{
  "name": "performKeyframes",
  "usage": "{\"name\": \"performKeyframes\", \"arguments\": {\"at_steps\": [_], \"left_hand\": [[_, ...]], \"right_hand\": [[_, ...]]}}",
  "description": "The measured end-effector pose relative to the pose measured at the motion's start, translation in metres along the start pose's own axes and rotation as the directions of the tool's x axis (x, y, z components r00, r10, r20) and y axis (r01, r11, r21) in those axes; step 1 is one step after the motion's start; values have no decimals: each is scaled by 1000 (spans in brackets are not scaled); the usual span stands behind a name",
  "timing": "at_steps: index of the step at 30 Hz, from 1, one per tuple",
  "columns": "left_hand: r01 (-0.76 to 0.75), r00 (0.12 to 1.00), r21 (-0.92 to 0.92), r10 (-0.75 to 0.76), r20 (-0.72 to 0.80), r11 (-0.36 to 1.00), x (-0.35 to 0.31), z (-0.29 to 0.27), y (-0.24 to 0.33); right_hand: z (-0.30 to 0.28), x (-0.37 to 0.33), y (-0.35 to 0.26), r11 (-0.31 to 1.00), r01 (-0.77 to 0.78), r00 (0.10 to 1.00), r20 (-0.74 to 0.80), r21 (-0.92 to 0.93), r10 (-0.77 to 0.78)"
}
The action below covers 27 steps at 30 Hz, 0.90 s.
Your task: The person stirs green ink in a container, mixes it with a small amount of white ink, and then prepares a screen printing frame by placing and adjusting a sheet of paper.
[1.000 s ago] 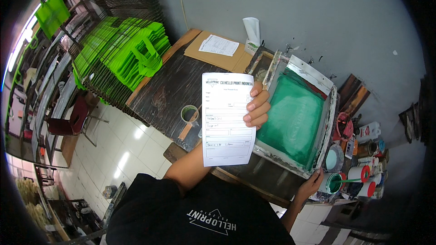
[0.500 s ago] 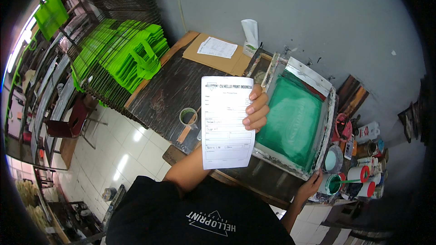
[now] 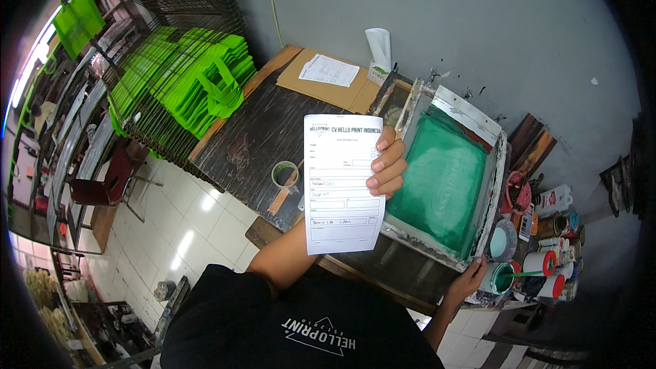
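My left hand (image 3: 388, 162) holds up a white paper form (image 3: 344, 198) with printed boxes and some handwriting. Four fingertips fold over its right edge; the thumb is hidden behind it. At the lower right, my right hand (image 3: 466, 283) grips the near right corner of a screen printing frame (image 3: 418, 240). Green ink covers the mesh (image 3: 437, 188) inside that frame. Just right of this hand stands an open tub of green ink (image 3: 495, 277) with a green-coated stick in it. A roll of tape (image 3: 285, 174) lies on the dark table (image 3: 239, 157), left of the form.
Green bags (image 3: 198, 89) lie stacked on a wire rack at the left. Cardboard (image 3: 328, 96) with papers on top lies at the table's far edge, near a tissue box (image 3: 378, 74). Several ink containers (image 3: 553, 260) crowd the right side. A red chair (image 3: 109, 181) stands farther left.
The whole view has shifted very slightly. Both hands keep their holds on the form and the frame.
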<state>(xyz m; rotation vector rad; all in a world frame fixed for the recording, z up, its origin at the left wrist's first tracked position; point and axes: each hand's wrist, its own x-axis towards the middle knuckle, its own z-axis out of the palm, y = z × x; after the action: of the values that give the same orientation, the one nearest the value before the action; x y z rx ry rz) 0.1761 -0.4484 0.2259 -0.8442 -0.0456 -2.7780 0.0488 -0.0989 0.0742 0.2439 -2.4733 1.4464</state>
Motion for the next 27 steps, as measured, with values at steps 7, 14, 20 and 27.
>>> {"name": "performKeyframes", "arguments": {"at_steps": [7, 14, 20, 27], "left_hand": [[-1, 1000, 6, 1, -6, 1000, -1, -1, 0], [-9, 1000, 16, 9, 2, 1000, -1, 9, -2], [-4, 1000, 8, 4, -6, 1000, -2, 1, -1], [-11, 1000, 18, 11, -6, 1000, -3, 9, -2]], "right_hand": [[1, -1, 0, 1000, -4, 1000, -11, 11, 4], [1, -1, 2, 1000, -12, 1000, -1, 6, 12], [2, -1, 1, 1000, 6, 1000, -15, 15, -5], [2, 0, 4, 1000, 20, 1000, -18, 2, -20]]}}
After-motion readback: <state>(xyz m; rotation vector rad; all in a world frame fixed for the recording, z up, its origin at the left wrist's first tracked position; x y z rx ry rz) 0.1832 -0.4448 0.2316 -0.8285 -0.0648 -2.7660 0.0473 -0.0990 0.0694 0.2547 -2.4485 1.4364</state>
